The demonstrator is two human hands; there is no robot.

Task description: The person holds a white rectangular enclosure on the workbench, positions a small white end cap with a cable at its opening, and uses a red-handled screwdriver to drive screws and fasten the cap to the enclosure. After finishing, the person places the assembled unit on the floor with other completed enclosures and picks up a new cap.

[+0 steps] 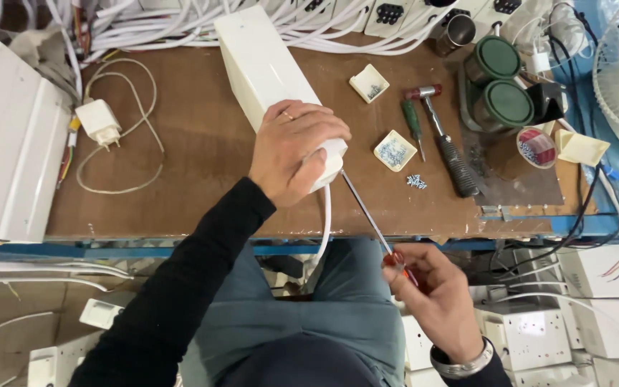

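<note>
Left hand [291, 150] clamps white box [270, 75] (near end); right hand [435, 294] grips screwdriver [374, 222].

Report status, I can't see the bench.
Left hand clamps white box. Right hand holds screwdriver, tip at box end. Nothing blocking.

My left hand [294, 150] lies palm down, fingers curled over in a clamp, arm stretched forward; my right hand [435, 297] sits low, fingers pinched shut, wrist bent
</note>
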